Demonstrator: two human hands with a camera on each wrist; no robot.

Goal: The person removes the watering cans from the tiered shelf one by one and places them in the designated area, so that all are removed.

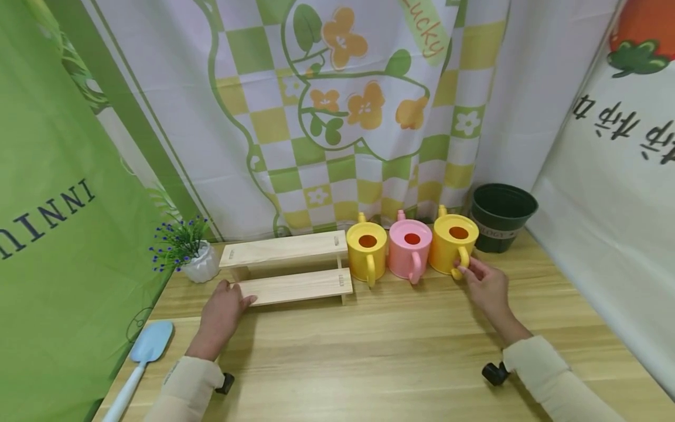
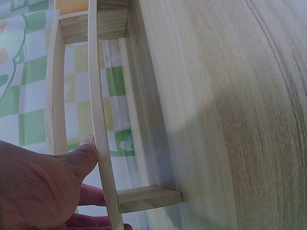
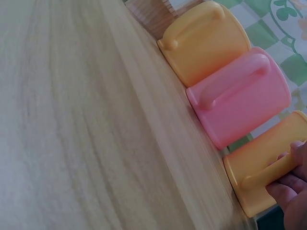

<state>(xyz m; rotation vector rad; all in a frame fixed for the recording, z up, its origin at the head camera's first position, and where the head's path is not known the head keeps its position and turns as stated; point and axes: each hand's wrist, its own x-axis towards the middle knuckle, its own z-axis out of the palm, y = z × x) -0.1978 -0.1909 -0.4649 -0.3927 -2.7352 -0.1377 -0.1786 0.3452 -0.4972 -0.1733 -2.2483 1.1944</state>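
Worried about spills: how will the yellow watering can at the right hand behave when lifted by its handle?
The yellow watering can looks like thin plastic, so probably light and rigid. Gripped only by its side handle, it may tilt.

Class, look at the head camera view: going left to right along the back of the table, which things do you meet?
Potted plant → wooden step shelf → yellow watering can → pink watering can → second yellow watering can, its handle touched by the right hand → dark green pot.
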